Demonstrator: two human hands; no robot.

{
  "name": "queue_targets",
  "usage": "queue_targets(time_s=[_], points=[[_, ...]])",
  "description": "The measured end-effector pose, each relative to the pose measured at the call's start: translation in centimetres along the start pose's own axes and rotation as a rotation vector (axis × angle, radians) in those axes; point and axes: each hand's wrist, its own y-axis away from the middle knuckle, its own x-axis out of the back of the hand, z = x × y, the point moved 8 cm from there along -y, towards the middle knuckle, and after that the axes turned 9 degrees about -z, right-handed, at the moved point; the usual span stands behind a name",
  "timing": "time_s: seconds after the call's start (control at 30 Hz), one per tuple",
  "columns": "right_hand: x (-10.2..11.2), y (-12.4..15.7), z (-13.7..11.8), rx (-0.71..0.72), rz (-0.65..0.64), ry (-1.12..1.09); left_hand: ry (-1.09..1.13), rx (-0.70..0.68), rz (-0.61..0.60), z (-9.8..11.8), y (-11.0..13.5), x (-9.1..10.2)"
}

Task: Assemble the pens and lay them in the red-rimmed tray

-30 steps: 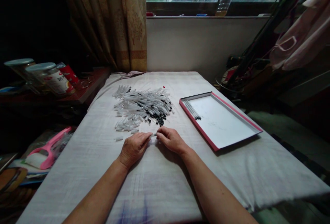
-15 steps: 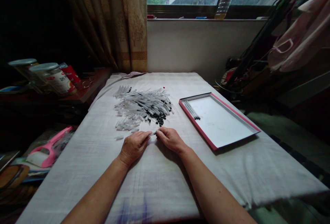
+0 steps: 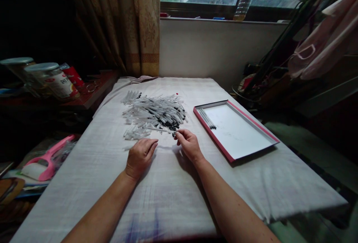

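My right hand [image 3: 188,142] pinches one end of a slim whitish pen [image 3: 160,129], which points left, raised above the cloth. My left hand [image 3: 142,157] rests near the table's middle with its fingers curled together; whatever it holds, if anything, is hidden. Beyond both hands spreads a pile of clear pen barrels [image 3: 153,108], many with dark ends. Small black plugs [image 3: 171,125] lie at the pile's near right side. Short clear caps [image 3: 133,132] are heaped just past my left hand. Several finished-looking pens [image 3: 207,118] lie side by side in a shallow box lid [image 3: 214,138] on the right.
A pale cloth [image 3: 162,198] covers the table. A tiny red piece [image 3: 177,93] lies behind the pile. Jars [image 3: 53,80] stand on a side table at left, above pink-handled scissors [image 3: 52,161]. A plastic bottle [image 3: 245,2] stands on the windowsill.
My hands have drawn apart from where they met around a small piece. The pen now shows in full, held in my right hand; my left hand has moved slightly left.
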Motion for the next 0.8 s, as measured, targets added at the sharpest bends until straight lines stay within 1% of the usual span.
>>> queue_targets(time_s=[0.03, 0.1, 0.17, 0.2, 0.3, 0.37, 0.47, 0.57, 0.63, 0.7, 0.73, 0.8], points=[[-0.5, 0.0, 0.0, -0.006, -0.039, -0.014, 0.106, 0.064, -0.012, -0.6, 0.0, -0.2], [-2.0, 0.3, -0.2, 0.005, -0.163, 0.034, 0.355, 0.245, -0.020, -2.2, 0.0, -0.8], [-3.4, 0.8, -0.7, 0.043, -0.276, 0.162, 0.627, 0.416, -0.037, -3.3, 0.2, -1.6], [-4.0, 1.1, -1.0, 0.066, -0.319, 0.246, 0.757, 0.475, -0.046, -3.5, 0.3, -1.9], [-5.1, 1.6, -1.5, 0.106, -0.407, 0.483, 1.046, 0.579, -0.009, -3.9, 0.3, -2.3], [-5.3, 1.8, -1.4, 0.110, -0.433, 0.555, 1.164, 0.624, 0.029, -4.2, 0.4, -2.3], [-5.2, 1.5, -1.3, 0.103, -0.418, 0.579, 1.213, 0.668, 0.071, -4.7, 0.6, -2.2], [-5.0, 0.4, -2.0, 0.128, -0.362, 0.678, 1.140, 0.669, 0.150, -5.2, 0.8, -1.4], [-4.9, -1.0, -3.1, 0.141, -0.311, 0.795, 1.082, 0.651, 0.181, -5.5, 0.9, -0.9], [-5.2, -2.9, -4.2, 0.145, -0.292, 0.935, 1.051, 0.641, 0.162, -5.5, 0.9, -0.8], [-5.5, -3.8, -4.6, 0.148, -0.305, 1.007, 1.046, 0.638, 0.140, -5.5, 0.9, -0.9], [-6.5, -5.5, -5.0, 0.154, -0.373, 1.146, 1.046, 0.640, 0.092, -5.5, 0.9, -1.2]])
